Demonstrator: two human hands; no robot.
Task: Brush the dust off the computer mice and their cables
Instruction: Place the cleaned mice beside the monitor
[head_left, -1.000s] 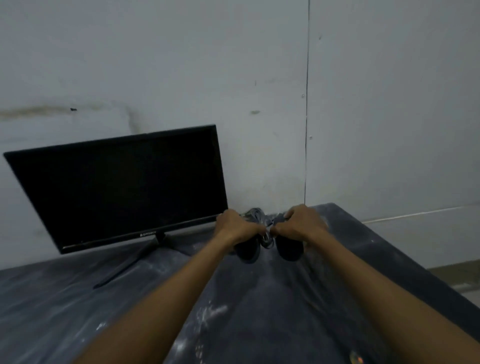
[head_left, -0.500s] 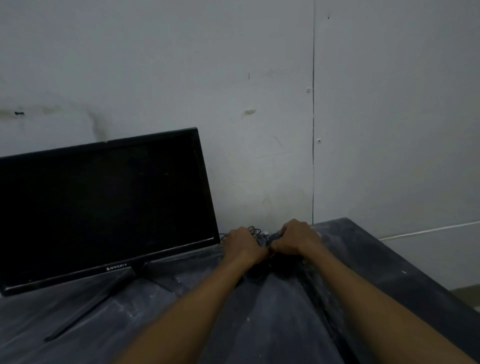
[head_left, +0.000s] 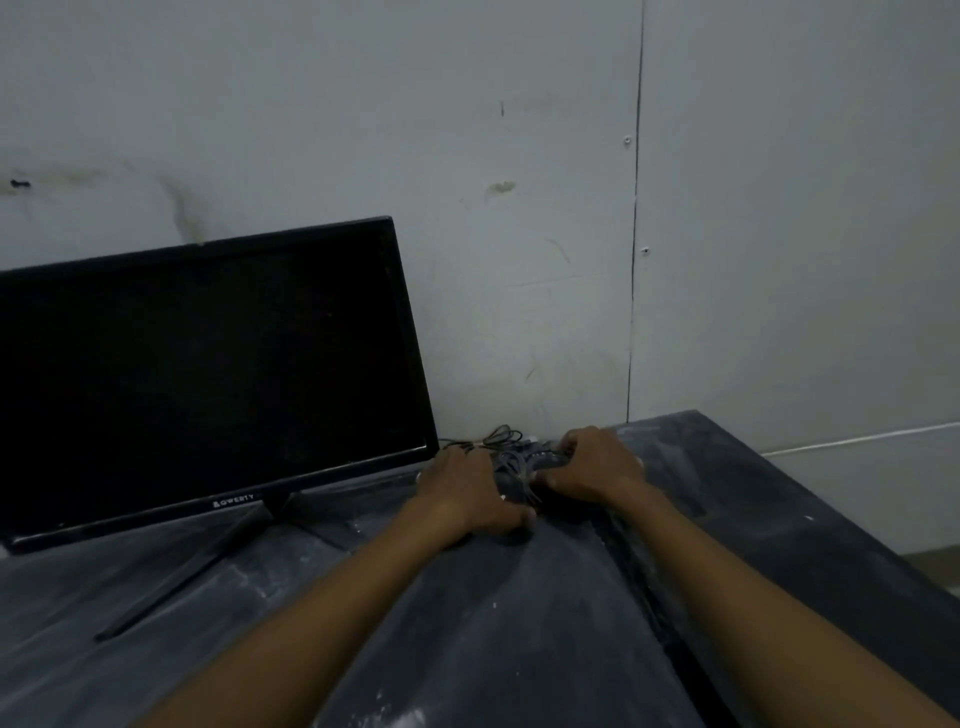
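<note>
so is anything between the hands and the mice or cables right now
Nothing visible is. The left hand and right hand already rest on the dark mice, which they mostly hide, with the bundled grey cables between them. The monitor stands off to the left, clear of them.

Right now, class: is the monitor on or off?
It looks off: the monitor screen is uniformly black, showing no picture or glow.

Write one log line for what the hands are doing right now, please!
left hand: rests on mouse | right hand: rests on mouse | cables: bunched between hands | monitor: left, off | table: dusty
</note>
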